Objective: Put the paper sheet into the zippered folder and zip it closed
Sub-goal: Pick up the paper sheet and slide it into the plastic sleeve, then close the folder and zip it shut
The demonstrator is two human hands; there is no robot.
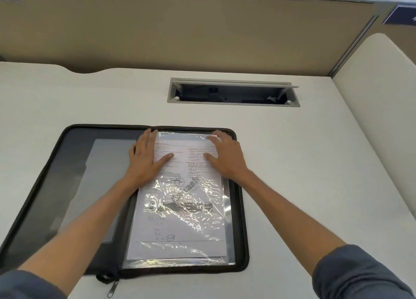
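Observation:
A black zippered folder (40,192) lies wide open on the white desk. On its right half rests a printed paper sheet (180,222) inside a shiny clear plastic sleeve. My left hand (146,156) presses flat on the sheet's top left corner, fingers spread. My right hand (225,154) lies flat on the top right corner, fingertips at the sleeve's upper edge. The folder's left half shows a dark grey inner pocket (101,186). A metal zipper pull (112,288) hangs off the folder's near edge.
A grey cable tray (231,92) with its lid raised is set into the desk behind the folder. A tan partition wall (180,28) stands at the back, and a white side panel (378,96) rises on the right.

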